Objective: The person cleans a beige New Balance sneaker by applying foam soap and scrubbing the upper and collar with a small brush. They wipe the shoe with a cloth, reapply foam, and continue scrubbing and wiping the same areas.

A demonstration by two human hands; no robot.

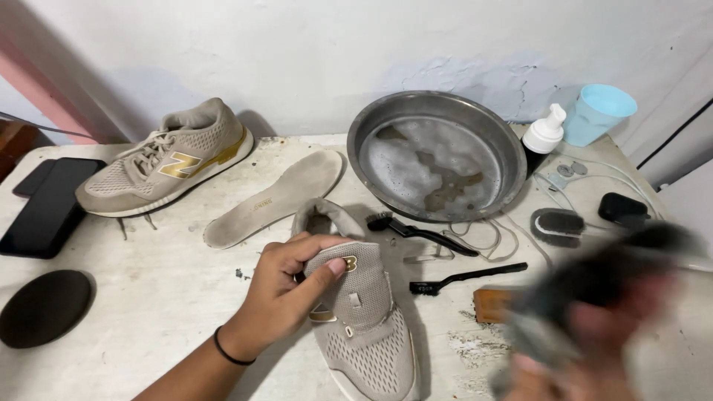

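My left hand [286, 289] grips a beige mesh sneaker [360, 319] by its tongue and collar, holding it on the white table [148, 297]. At the lower right my right hand [587, 349] is a blur of motion and seems closed around a dark object, probably a brush, though the blur hides its shape. The second beige sneaker [167, 160], with a gold side logo, rests at the back left. A beige insole [275, 197] lies between the two shoes.
A metal basin [438, 152] of soapy water sits at the back, with a white pump bottle [544, 134] and blue cup [598, 111] beside it. Two slim black brushes [460, 276], a grey scrub brush [557, 225], a black case [622, 209], phones [48, 204] and a dark round pad [44, 307] lie around.
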